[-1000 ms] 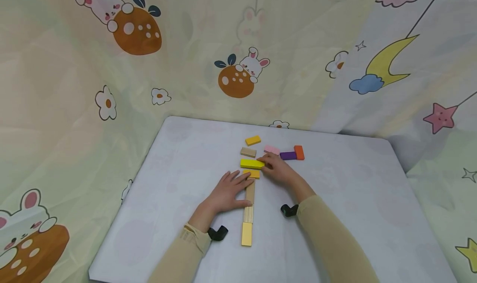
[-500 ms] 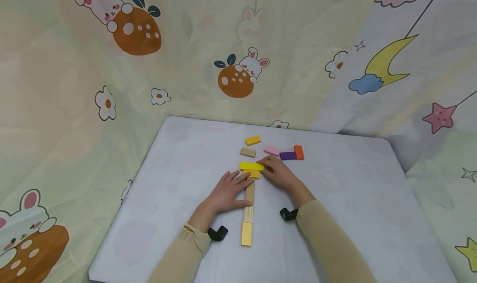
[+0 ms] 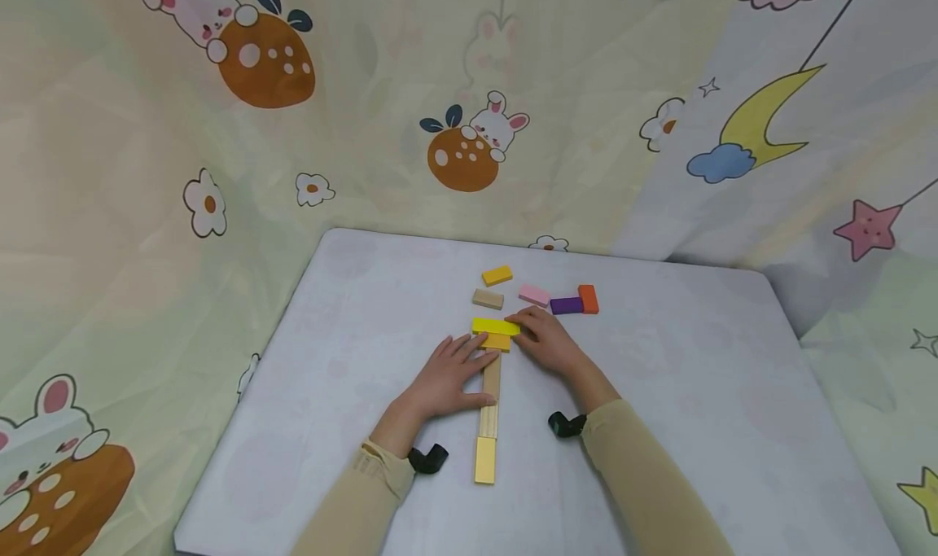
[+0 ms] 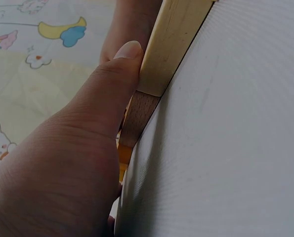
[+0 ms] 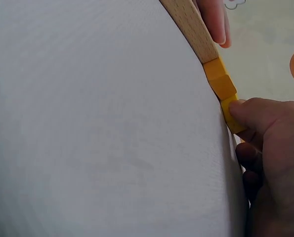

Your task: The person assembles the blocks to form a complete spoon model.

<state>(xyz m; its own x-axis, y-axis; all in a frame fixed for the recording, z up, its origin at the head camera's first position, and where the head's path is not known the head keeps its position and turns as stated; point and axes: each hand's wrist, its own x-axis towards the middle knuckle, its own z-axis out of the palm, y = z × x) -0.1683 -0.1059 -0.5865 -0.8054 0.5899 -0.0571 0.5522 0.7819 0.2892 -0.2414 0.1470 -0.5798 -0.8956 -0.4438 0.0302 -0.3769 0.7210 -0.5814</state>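
Several wooden blocks lie end to end in a line on the white table. A pale yellow block (image 3: 485, 460) is nearest, natural wood blocks (image 3: 491, 378) follow, and an orange-yellow block (image 3: 498, 342) sits at the far end. Across that end lies a bright yellow block (image 3: 493, 326), right against it. My right hand (image 3: 548, 340) pinches the bright yellow block's right end, its thumb (image 5: 258, 112) on the near side in the right wrist view. With fingers spread, my left hand (image 3: 449, 378) rests along the line, thumb (image 4: 118, 66) against a wood block and fingertips at the orange-yellow one.
Beyond the hands lie loose blocks: an amber one (image 3: 497, 275), a tan one (image 3: 488, 299), a pink one (image 3: 534, 295), a purple one (image 3: 566, 305) and an orange-red one (image 3: 589, 299). A printed cloth (image 3: 381, 116) hangs behind the table (image 3: 696, 393).
My right hand has drawn the bright yellow block toward me until it met the orange-yellow block. Since half a second ago, my left fingertips have shifted slightly left; otherwise that hand stays put.
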